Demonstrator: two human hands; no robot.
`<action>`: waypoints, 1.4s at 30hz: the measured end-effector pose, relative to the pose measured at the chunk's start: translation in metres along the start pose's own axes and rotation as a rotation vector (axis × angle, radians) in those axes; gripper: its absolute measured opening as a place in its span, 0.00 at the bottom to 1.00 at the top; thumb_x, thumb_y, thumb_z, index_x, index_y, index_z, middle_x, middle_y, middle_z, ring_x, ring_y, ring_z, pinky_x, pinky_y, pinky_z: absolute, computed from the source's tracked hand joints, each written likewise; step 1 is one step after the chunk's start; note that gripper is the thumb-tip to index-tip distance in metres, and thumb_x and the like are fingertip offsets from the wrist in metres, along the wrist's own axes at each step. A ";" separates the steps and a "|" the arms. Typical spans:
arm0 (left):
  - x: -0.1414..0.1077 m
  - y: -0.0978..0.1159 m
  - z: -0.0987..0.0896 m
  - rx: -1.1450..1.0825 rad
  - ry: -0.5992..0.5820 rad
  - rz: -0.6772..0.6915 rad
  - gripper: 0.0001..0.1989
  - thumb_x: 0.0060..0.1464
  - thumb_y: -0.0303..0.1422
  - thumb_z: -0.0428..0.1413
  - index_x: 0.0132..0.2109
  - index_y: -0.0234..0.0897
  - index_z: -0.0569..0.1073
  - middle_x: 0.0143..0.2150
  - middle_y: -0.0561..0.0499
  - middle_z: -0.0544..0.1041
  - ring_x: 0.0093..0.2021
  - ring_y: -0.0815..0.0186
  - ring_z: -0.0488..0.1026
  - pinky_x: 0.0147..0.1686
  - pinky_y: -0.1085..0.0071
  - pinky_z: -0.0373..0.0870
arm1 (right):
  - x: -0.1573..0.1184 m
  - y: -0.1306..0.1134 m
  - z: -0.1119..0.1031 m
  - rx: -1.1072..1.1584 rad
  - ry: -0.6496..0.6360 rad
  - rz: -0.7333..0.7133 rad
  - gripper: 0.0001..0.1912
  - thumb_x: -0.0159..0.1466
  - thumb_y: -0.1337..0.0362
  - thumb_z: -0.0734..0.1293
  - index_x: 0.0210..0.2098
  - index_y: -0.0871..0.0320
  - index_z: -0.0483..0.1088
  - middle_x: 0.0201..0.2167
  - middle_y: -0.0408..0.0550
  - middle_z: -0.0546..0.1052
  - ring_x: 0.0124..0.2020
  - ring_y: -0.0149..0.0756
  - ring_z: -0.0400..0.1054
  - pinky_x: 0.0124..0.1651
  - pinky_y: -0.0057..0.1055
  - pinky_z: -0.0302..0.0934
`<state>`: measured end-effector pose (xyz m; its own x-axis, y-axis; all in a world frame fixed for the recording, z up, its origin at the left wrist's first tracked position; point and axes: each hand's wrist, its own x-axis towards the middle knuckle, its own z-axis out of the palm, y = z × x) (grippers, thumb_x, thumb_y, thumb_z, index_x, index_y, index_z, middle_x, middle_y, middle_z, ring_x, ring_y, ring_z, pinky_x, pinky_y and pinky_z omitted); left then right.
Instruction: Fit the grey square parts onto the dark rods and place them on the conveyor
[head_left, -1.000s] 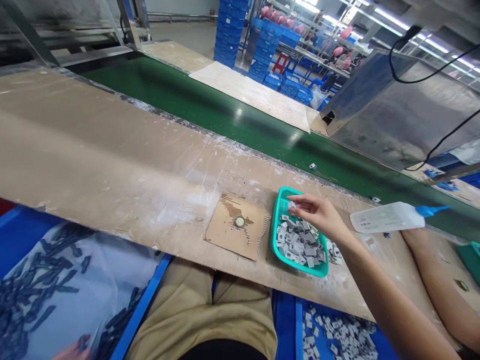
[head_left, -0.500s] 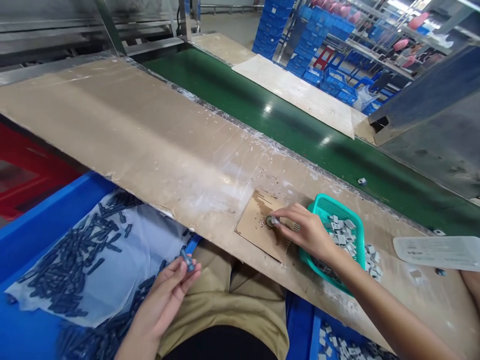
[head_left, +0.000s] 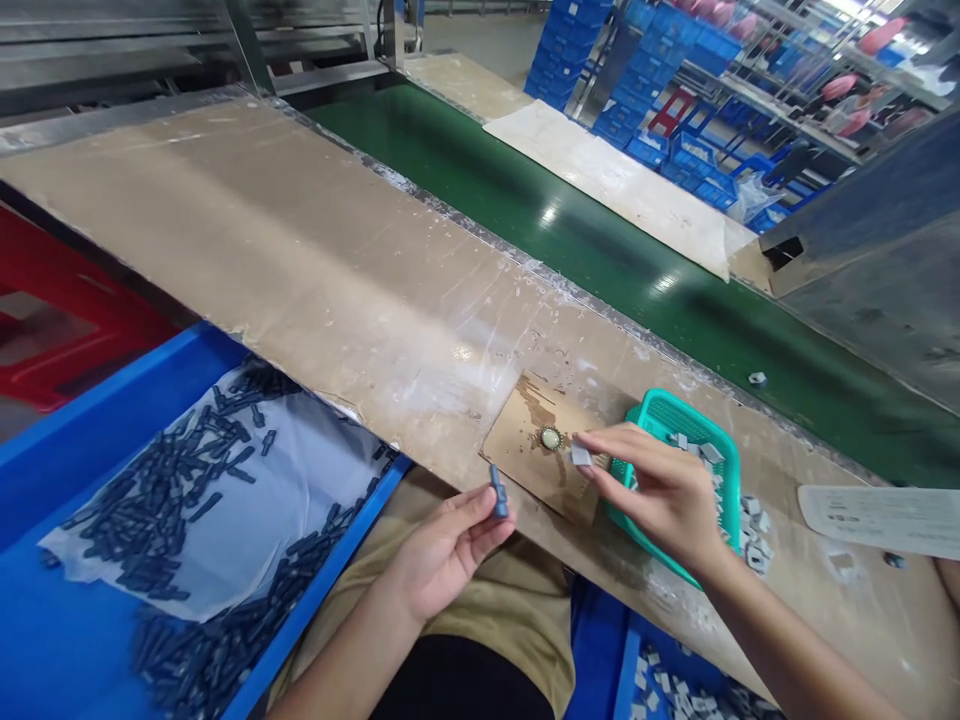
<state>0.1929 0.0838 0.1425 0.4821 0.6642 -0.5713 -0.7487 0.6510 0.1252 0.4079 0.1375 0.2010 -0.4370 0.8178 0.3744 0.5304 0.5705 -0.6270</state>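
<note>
Head view: pinching a dark pin in the left hand, a grey block in the right hand.
Holding the pin thin end up at the bench's near edge, close to the cardboard; holding the block just right of the round cap, beside the green basket. Can make out print on the bottle at right, too small to read.

Near the centre, the peg is showing slate blue and the block pale grey. The basket, right of centre, is showing teal mesh; the bin, lower left, is showing bright blue, the belt, above centre, deep green.
</note>
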 end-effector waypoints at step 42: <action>0.002 -0.033 0.017 0.885 -0.054 1.293 0.13 0.44 0.21 0.60 0.32 0.48 0.77 0.34 0.56 0.80 0.43 0.61 0.76 0.44 0.63 0.75 | -0.012 -0.078 0.004 0.314 0.187 0.359 0.17 0.53 0.70 0.72 0.40 0.44 0.76 0.34 0.44 0.80 0.34 0.39 0.74 0.35 0.32 0.73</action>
<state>0.2265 0.0695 0.1515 -0.2217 0.9205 0.3218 -0.1663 -0.3608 0.9177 0.3694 0.0827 0.2425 -0.1147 0.9741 0.1951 0.3671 0.2240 -0.9028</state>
